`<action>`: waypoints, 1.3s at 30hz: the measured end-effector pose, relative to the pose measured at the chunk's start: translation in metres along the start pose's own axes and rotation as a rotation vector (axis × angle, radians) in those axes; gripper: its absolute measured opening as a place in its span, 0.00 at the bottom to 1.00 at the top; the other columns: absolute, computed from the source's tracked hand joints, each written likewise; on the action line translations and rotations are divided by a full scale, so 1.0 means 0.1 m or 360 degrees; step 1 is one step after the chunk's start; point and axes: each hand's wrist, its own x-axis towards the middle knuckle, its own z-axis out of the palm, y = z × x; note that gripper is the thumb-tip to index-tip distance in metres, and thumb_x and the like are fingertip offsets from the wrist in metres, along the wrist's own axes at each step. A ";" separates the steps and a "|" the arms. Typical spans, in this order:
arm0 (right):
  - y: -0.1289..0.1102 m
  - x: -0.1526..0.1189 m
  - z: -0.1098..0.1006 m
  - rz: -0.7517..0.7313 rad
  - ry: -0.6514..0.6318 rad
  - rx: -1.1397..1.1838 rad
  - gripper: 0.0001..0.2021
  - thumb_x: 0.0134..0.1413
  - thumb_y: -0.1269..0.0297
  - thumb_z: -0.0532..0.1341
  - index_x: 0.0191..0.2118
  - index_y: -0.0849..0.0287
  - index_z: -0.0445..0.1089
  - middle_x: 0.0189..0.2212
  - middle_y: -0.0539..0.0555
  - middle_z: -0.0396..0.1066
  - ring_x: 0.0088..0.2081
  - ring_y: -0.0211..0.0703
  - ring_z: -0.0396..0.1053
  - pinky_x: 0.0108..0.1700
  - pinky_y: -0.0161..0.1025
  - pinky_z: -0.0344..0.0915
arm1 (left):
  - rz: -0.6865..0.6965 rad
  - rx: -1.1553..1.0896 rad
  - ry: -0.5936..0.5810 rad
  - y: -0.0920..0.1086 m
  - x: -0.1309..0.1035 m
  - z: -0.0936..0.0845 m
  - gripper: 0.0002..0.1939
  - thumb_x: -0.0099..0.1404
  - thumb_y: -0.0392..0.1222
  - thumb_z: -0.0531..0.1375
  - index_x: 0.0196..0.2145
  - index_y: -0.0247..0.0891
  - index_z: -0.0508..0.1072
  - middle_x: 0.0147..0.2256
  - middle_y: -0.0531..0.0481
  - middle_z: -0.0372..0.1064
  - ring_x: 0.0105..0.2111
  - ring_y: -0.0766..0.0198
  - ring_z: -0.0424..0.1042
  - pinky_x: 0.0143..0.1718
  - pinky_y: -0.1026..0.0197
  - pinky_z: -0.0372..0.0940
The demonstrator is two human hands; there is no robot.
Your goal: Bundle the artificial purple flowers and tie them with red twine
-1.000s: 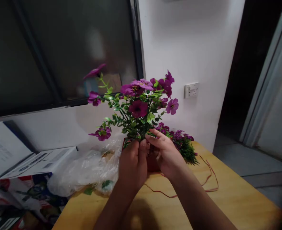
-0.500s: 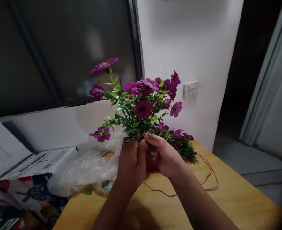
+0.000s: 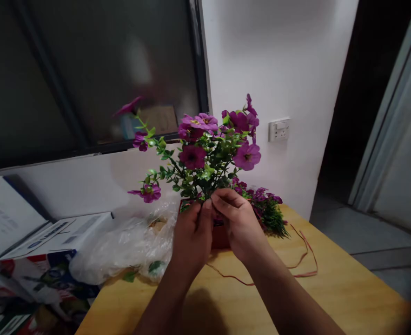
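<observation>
A bouquet of purple artificial flowers with green leaves point(image 3: 194, 157) stands upright above the table, gripped at the base of its stems. My left hand point(image 3: 193, 232) is closed round the stems, thumb up. My right hand point(image 3: 238, 221) pinches at the same spot, its fingertips touching the left thumb. Behind the hands is a red box point(image 3: 221, 238), partly hidden by them. More purple flowers with grassy leaves point(image 3: 275, 216) lie at the box's right side.
The wooden table point(image 3: 331, 298) carries a thin red cord point(image 3: 306, 274) on the right and a crumpled clear plastic bag point(image 3: 118, 249) on the left. Printed cartons point(image 3: 62, 232) stand left of the table. A wall with a socket point(image 3: 279, 130) rises behind.
The bouquet has turned and spread a little, its upper left flower shifting left and down. My right hand's fingers have moved slightly at the stems.
</observation>
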 end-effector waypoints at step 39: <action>-0.08 -0.04 -0.03 -0.0037 -0.0109 -0.0215 0.07 0.42 0.64 0.72 0.29 0.55 0.76 0.23 0.47 0.70 0.25 0.35 0.64 0.29 0.34 0.63 | -0.0052 -0.0375 -0.0306 -0.07 0.04 -0.05 0.23 0.69 0.56 0.53 0.23 0.38 0.61 0.17 0.58 0.56 0.18 0.70 0.56 0.20 0.65 0.52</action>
